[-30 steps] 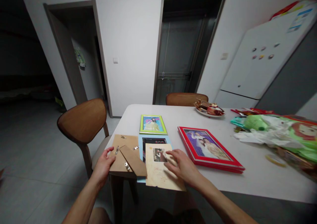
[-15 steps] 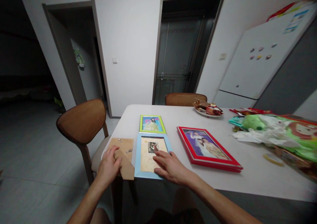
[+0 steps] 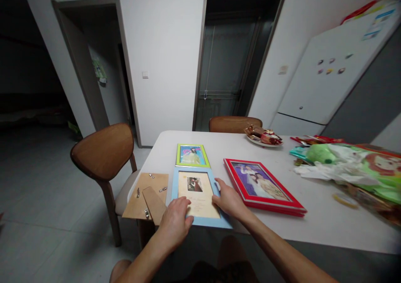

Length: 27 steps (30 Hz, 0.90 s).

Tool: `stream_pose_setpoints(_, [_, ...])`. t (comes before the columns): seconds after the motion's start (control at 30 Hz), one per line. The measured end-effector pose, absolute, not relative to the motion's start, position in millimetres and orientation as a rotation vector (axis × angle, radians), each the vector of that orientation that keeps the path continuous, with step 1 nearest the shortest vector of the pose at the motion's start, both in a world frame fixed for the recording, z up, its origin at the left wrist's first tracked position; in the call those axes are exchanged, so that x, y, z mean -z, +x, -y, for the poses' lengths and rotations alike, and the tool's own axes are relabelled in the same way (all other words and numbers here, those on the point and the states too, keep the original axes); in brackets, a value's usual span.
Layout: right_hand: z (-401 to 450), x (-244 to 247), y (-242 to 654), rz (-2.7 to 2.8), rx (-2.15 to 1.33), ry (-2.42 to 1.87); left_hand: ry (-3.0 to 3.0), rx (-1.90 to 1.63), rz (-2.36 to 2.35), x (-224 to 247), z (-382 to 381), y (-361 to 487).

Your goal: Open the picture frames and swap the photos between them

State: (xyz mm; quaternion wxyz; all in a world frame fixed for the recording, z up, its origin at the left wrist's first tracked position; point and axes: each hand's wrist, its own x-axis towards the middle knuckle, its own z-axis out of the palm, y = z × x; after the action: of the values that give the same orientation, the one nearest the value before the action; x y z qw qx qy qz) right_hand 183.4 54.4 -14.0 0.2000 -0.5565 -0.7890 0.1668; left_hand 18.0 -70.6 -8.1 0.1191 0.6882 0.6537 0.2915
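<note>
A light-blue picture frame (image 3: 205,221) lies face up at the table's front edge, with a cream sheet and a small photo inside. Over its lower left part rests my left hand (image 3: 175,220), thumb and fingers apart. My right hand (image 3: 230,199) lies across the right border, thumb on the face side and index finger stretched along the edge; its other fingers are partly hidden. Left of the blue frame, a brown backing board (image 3: 133,205) with metal clips and a stand leg (image 3: 154,203) overhangs the table edge. A lime-green frame (image 3: 178,154) touches the blue frame's far side.
Red picture frames (image 3: 266,205) are stacked to the right. Farther right lie a roll of tape (image 3: 344,200), crumpled white plastic (image 3: 328,170) and a green plush (image 3: 321,153). A plate of items (image 3: 263,137) stands at the back. Wooden chairs (image 3: 105,151) flank the white table (image 3: 216,147).
My left hand has left the backing board and moved right onto the blue frame. My right hand has slid right, from the sheet to the frame's right border. The frames have stayed put.
</note>
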Motion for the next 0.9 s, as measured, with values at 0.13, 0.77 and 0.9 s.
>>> stream_pose_setpoints(0.13, [-49, -2, 182, 1.629, -1.273, -1.420, 1.982, -0.938, -1.853, 4, 69, 24])
stream_pose_setpoints(0.77, [-45, 7, 198, 1.902, -0.921, -1.464, 1.504, -1.544, -2.237, -9, 85, -15])
stream_pose_setpoints(0.9, [-48, 14, 201, 2.189, -0.542, -1.515, 1.578, -1.298, -2.335, 10, 98, -33])
